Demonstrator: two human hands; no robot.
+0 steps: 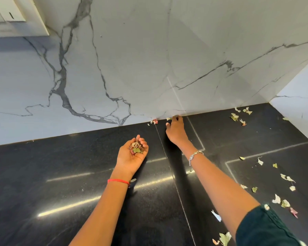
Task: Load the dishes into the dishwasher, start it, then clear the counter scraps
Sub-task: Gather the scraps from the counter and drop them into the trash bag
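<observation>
My left hand (132, 155) is palm up over the black counter (60, 174), cupped around a small heap of green and reddish leaf scraps (136, 149). My right hand (175, 129) reaches to the back edge of the counter where it meets the marble wall. Its fingertips touch a pale scrap (169, 119) there; whether they pinch it is unclear. A reddish scrap (154, 121) lies just left of that hand.
Several more leaf and peel scraps lie on the counter's right side (284, 178), in the back right corner (238, 116) and near the front edge (224, 237). A white marble backsplash (149, 59) rises behind the counter. A side wall (299, 103) closes the right.
</observation>
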